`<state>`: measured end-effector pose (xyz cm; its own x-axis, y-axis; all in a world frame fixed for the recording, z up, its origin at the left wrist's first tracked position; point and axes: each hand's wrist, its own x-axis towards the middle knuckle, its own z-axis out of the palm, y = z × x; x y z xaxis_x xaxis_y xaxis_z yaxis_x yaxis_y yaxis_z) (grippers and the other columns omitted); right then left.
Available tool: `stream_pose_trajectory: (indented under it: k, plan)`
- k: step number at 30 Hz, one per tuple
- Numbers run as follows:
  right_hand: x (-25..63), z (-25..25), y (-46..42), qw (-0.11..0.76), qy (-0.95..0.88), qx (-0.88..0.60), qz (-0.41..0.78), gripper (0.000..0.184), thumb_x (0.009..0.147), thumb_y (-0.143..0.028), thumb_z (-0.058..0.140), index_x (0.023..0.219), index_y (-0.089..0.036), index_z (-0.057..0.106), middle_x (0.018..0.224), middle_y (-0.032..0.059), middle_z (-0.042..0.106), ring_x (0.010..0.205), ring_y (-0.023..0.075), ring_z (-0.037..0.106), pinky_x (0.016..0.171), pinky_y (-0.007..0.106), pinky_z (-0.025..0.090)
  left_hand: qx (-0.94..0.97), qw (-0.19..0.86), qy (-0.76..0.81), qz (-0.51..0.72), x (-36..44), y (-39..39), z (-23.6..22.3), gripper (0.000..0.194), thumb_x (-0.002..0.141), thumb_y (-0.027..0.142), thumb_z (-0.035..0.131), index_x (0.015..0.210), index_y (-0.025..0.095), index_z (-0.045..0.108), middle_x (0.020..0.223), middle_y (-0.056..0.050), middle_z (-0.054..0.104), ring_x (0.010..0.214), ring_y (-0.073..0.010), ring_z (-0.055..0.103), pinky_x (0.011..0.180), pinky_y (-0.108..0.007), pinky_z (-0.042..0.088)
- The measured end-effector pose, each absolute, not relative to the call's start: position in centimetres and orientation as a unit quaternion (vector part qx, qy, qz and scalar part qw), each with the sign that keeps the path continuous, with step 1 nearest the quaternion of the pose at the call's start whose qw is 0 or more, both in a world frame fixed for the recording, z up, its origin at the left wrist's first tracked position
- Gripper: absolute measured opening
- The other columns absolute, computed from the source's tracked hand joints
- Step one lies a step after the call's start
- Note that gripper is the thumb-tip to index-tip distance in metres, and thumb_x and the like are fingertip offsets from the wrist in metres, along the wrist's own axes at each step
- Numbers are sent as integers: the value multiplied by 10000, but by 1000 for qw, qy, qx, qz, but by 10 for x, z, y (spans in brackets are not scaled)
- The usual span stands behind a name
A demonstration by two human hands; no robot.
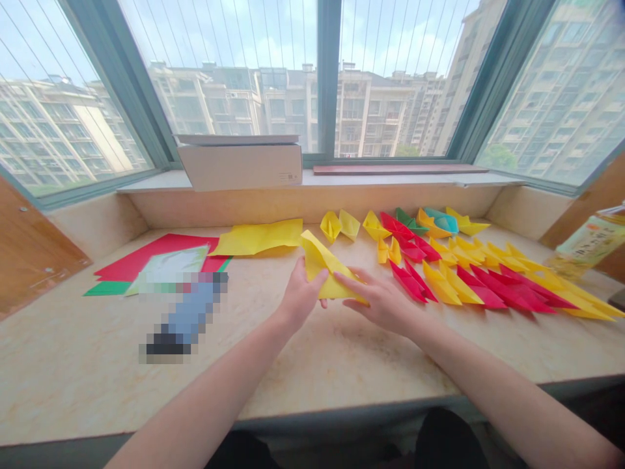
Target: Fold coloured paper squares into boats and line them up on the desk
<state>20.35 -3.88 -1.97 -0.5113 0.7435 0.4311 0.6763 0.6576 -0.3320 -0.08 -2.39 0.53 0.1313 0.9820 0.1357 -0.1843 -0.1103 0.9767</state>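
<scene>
The yellow paper (326,272) is pinched by the left hand (299,297) and pressed by the flat right hand (383,301), hands apart; its long axis runs up-left to down-right over the sill (73,365).

Left hand (300,293) gripping folded yellow paper (327,273), right hand (383,301) resting on it, red and yellow paper boats (498,286) alongside

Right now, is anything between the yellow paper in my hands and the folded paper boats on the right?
Only your right hand, lying against that side of the yellow paper. No other object shows before the nearest red paper boat.
</scene>
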Motion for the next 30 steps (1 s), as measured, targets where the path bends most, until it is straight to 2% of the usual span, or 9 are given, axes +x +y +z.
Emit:
stream_pose_trajectory:
  k: [3, 6, 8, 11, 14, 18, 22, 25, 30]
  plan:
    - [204, -18, -35, 353, -843, -394, 99, 513, 1004, -278, 504, 1505, -342, 420, 1428, 94, 543, 1165, 294, 628, 944, 438, 537, 513, 623, 303, 506, -3, -28, 12, 472, 852, 419, 669, 1245, 210, 513, 1076, -80, 648, 776, -180, 671, 533, -269, 589]
    - [204, -14, -34, 427, -783, -384, 238, 445, 1040, -361, 428, 1468, -258, 487, 1178, 108, 702, 893, 237, 713, 800, 384, 572, 515, 660, 237, 493, -4, -30, 15, 553, 891, 558, 578, 1342, 255, 481, 1229, -106, 610, 887, -211, 663, 608, -328, 615]
    - [204, -10, -35, 445, -742, -363, 347, 451, 1049, -435, 384, 1391, -205, 567, 1030, 112, 742, 715, 213, 714, 713, 366, 569, 512, 641, 248, 515, -4, -29, 14, 569, 876, 560, 609, 1345, 272, 468, 1276, -102, 577, 894, -201, 657, 615, -325, 614]
    - [206, -6, -37, 434, -702, -309, 473, 489, 1042, -507, 370, 1345, -187, 583, 1105, 135, 724, 655, 209, 717, 697, 373, 554, 493, 589, 298, 566, -5, -25, 12, 573, 825, 438, 734, 1290, 272, 443, 1161, -58, 601, 804, -157, 655, 574, -273, 587]
    - [207, -3, -38, 414, -677, -280, 540, 501, 1039, -532, 364, 1378, -201, 528, 1185, 142, 693, 663, 205, 722, 703, 367, 538, 470, 573, 302, 599, -9, -21, 12, 546, 826, 389, 751, 1240, 280, 413, 968, 8, 624, 638, -105, 609, 469, -199, 499]
    - [207, -1, -40, 382, -684, -291, 550, 513, 1024, -567, 381, 1281, -174, 588, 1069, 123, 717, 639, 176, 700, 655, 317, 521, 489, 589, 255, 591, -14, -18, 15, 328, 856, 416, 716, 1048, 204, 554, 850, 11, 627, 560, -66, 534, 426, -159, 408]
    - [206, -1, -39, 378, -692, -346, 508, 532, 993, -605, 432, 1050, -135, 675, 868, 87, 714, 555, 139, 636, 554, 267, 478, 478, 570, 263, 614, -14, -16, 14, 267, 823, 376, 753, 930, 156, 646, 804, -6, 644, 516, -52, 497, 410, -165, 384]
    - [209, -2, -35, 415, -694, -360, 466, 466, 981, -563, 504, 1047, -134, 674, 709, 43, 676, 607, 158, 640, 570, 263, 477, 452, 545, 283, 647, -13, -14, 12, 249, 794, 347, 779, 900, 152, 668, 788, -6, 656, 504, -53, 506, 413, -174, 388]
    - [212, -3, -32, 511, -648, -327, 460, 434, 954, -475, 602, 1293, -203, 582, 1009, 69, 716, 778, 186, 702, 678, 308, 540, 399, 545, 279, 682, -13, -12, 15, 277, 742, 335, 821, 888, 153, 671, 785, 5, 666, 503, -49, 537, 439, -176, 420]
